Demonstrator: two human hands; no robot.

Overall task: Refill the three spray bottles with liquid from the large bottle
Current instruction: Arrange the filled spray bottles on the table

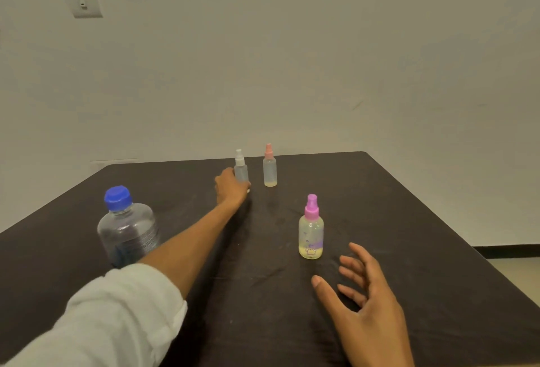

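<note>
On the dark table [409, 220] stand three small spray bottles. My left hand [231, 188] reaches far across and is closed around the base of the white-capped spray bottle [240, 166]. Just right of it stands the pink-capped spray bottle [269, 168] with a little yellowish liquid at its bottom. Nearer to me stands the purple-capped spray bottle [311, 231], holding pale yellow liquid. My right hand [365, 293] hovers open, fingers spread, just right of and nearer than the purple-capped bottle, touching nothing. The large clear bottle [127, 229] with a blue cap stands at the left, its base hidden by my sleeve.
A plain pale wall rises behind the table's far edge, with a switch plate [84, 4] at the upper left. The table's right edge runs diagonally toward me, with floor [514, 267] beyond it.
</note>
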